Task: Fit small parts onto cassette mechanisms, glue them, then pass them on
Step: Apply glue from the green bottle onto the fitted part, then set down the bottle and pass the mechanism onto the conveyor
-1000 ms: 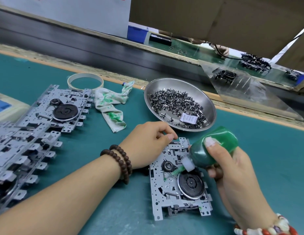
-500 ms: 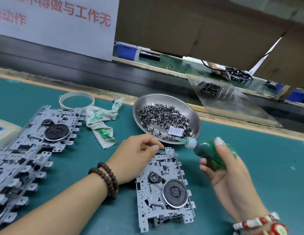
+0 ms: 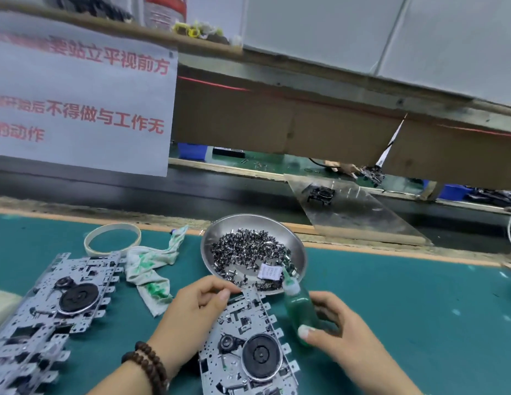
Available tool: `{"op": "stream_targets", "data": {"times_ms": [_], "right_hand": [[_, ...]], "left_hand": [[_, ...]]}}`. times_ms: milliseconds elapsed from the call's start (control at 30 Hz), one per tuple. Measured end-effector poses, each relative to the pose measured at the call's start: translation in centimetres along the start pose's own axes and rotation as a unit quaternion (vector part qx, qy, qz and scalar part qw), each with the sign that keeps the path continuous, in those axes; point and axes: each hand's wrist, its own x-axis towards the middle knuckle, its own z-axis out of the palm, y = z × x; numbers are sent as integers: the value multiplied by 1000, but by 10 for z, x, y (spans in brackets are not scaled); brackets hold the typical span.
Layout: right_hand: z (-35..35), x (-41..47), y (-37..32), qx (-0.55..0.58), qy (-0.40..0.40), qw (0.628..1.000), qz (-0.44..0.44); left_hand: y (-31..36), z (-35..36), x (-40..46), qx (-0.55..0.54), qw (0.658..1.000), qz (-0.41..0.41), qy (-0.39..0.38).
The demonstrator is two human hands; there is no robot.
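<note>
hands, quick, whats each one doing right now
Left hand: curled, pinching the top edge of the cassette mechanism.
Right hand: gripping the green glue bottle.

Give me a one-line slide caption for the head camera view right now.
Left hand steadies a cassette mechanism while right hand holds the green glue bottle beside the parts bowl.

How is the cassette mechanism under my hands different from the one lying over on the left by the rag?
The mechanism under the hands is gripped at its far edge by the left hand; the mechanism on the left lies untouched. The left one tops an overlapping row of others; the held one lies alone on the mat. Both are grey metal plates with a black round wheel.
</note>
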Motion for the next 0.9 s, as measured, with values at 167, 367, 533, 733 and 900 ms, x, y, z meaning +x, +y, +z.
{"op": "stream_targets", "data": {"times_ms": [167, 367, 533, 733, 900], "right_hand": [[-10, 3, 10, -36, -19, 999, 19], [-1, -18, 8, 5, -79, 997, 24], [-26, -32, -14, -42, 68, 997, -12], [-57, -36, -68, 117, 6, 992, -40], [-85, -10, -69, 133, 66, 989, 6]], "left_hand": [[-4, -2, 2, 11, 1000, -2, -12], [6, -1, -1, 14, 1000, 12, -4], [50, -2, 2, -10, 995, 83, 50], [121, 34, 43, 83, 988, 132, -2], [140, 80, 101, 126, 982, 139, -29]]}}
